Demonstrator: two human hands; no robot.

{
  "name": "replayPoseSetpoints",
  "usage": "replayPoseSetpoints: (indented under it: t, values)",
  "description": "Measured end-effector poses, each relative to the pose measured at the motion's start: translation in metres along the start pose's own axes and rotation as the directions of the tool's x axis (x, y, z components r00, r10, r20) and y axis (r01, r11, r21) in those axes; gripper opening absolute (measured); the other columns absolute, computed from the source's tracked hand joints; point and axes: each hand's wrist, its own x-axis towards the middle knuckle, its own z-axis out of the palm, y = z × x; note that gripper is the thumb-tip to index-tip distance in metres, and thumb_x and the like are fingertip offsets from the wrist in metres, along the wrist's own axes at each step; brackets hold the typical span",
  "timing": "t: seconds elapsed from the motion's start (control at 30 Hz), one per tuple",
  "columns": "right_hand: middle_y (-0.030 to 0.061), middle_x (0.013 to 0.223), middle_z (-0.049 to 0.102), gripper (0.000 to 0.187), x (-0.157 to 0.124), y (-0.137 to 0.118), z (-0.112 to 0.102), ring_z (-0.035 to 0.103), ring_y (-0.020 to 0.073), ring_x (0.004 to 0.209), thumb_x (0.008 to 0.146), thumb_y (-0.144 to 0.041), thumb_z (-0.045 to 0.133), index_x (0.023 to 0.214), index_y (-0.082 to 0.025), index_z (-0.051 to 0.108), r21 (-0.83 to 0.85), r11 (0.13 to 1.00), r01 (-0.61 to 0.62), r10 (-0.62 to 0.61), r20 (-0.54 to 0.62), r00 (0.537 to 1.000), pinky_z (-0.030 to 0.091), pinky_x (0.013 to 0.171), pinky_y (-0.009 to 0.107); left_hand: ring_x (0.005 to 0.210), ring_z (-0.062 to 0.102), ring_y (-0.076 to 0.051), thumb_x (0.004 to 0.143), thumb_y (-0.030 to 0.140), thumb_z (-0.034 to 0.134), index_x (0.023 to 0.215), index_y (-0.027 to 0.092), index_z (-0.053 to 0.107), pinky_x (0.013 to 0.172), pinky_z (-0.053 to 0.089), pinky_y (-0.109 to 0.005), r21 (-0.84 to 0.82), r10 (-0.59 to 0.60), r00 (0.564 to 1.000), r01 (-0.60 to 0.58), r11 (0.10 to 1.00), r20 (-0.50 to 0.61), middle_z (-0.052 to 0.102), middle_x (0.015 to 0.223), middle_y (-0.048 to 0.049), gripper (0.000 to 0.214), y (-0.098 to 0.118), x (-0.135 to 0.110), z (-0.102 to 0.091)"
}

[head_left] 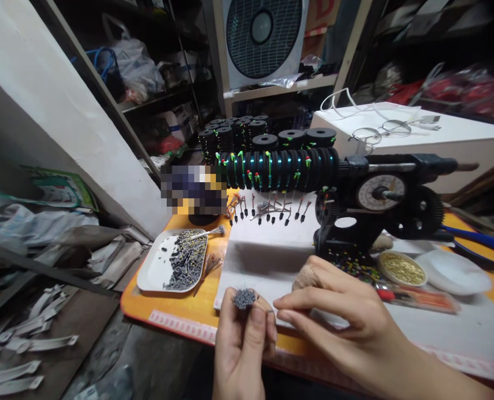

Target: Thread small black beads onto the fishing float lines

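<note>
My left hand [247, 344] is closed round a tight bundle of tiny grey pieces [244, 299], with fine thread-like ends sticking out at its top. Just beside it, my right hand [334, 305] has thumb and forefinger nearly together in a pinch. Whatever lies between those fingertips is too small to make out. Beyond the hands, a row of black spools [280, 169] wound with line sits on a hand-cranked winder [380, 189] with a dial. Small green and red beads dot the line, and several black-tipped pieces hang below the spools.
A white tray [150, 272] of small grey and yellow pieces lies on the orange table [146, 308] at left. A dish of golden bits [402, 269], a white lid [455, 270] and blue-handled pliers [480, 236] lie right. Eyeglasses [382, 132] rest on a white box [455, 128].
</note>
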Motion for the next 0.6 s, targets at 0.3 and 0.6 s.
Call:
replayPoseSetpoints:
  t: [0.3, 0.6]
  values:
    - [0.0038, 0.069, 0.061, 0.015, -0.0006, 0.0001, 0.001, 0.055, 0.0157, 0.066, 0.09, -0.005, 0.063, 0.09, -0.015, 0.074, 0.001, 1.0, -0.003, 0.003, 0.008, 1.0, 0.044, 0.056, 0.027, 0.052, 0.04, -0.004, 0.083, 0.042, 0.078, 0.072, 0.018, 0.061, 0.047, 0.032, -0.01, -0.027, 0.025, 0.999, -0.026, 0.999, -0.02, 0.055, 0.062, 0.0056, 0.031, -0.0005, 0.0, 0.0016]
    - [0.0025, 0.072, 0.066, 0.016, -0.0018, 0.0037, 0.0002, 0.055, 0.0149, 0.067, 0.094, -0.01, 0.065, 0.101, -0.019, 0.076, 0.089, 0.996, -0.011, 0.011, -0.002, 1.0, 0.046, 0.059, 0.026, 0.057, 0.053, -0.005, 0.07, 0.045, 0.088, 0.076, 0.021, 0.068, 0.055, 0.045, -0.01, -0.036, -0.048, 0.987, 0.043, 0.998, -0.156, 0.062, 0.064, 0.0054, 0.032, -0.0053, -0.0036, 0.0045]
